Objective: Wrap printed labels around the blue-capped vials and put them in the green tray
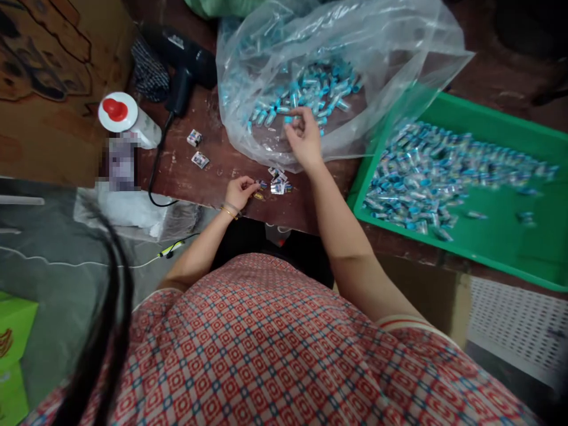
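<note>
A broad green tray of small packed pieces fills the right of the frame, beside a clear plastic bag slumped open across the top center. At the bag's mouth, a person's right hand reaches in, thumb and forefinger narrowly apart by a blue cap; from where I stand, I cannot tell whether they grip it. The left hand, just below center, rests at the table's edge, fingertips drawn close together; whether they pinch anything is unclear. Inside the bag lie blue-capped vials, seemingly light, stiff and smooth enough to roll, best taken around the body just below the cap. Smallest are the printed slips near the left fingertips, apparently thin and easily creased, better lifted by an edge.
</note>
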`<act>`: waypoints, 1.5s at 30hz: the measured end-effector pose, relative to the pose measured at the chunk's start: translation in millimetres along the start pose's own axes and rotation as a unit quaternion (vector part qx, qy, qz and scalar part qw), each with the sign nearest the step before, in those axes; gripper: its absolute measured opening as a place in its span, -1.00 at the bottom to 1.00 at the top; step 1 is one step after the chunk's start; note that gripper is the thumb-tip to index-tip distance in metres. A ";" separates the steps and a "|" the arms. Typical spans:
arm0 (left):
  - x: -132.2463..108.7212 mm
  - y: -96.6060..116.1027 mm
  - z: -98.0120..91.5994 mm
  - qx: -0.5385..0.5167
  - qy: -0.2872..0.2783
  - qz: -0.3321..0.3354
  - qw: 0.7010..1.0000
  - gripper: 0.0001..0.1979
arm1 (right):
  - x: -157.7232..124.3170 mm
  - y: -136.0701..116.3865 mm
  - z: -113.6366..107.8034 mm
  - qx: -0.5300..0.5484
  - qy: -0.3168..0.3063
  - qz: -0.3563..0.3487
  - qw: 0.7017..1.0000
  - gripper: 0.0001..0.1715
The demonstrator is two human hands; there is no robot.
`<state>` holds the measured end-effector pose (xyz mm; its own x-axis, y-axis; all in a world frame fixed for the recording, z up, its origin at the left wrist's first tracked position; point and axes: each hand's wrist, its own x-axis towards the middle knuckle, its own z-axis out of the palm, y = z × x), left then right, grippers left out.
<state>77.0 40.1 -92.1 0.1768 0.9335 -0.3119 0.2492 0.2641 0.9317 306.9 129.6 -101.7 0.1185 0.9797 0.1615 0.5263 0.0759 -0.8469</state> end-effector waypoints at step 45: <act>-16.8 9.0 15.4 -0.083 -0.044 -0.053 0.994 -0.61 | -132.1 -36.9 7.2 0.174 -0.011 0.130 0.976 -0.66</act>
<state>90.9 23.0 -81.3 0.2413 0.8754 -0.4188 0.1125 0.4034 0.9081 265.7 -1.3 -95.5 0.1895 0.9778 -0.0893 0.1632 -0.1211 -0.9791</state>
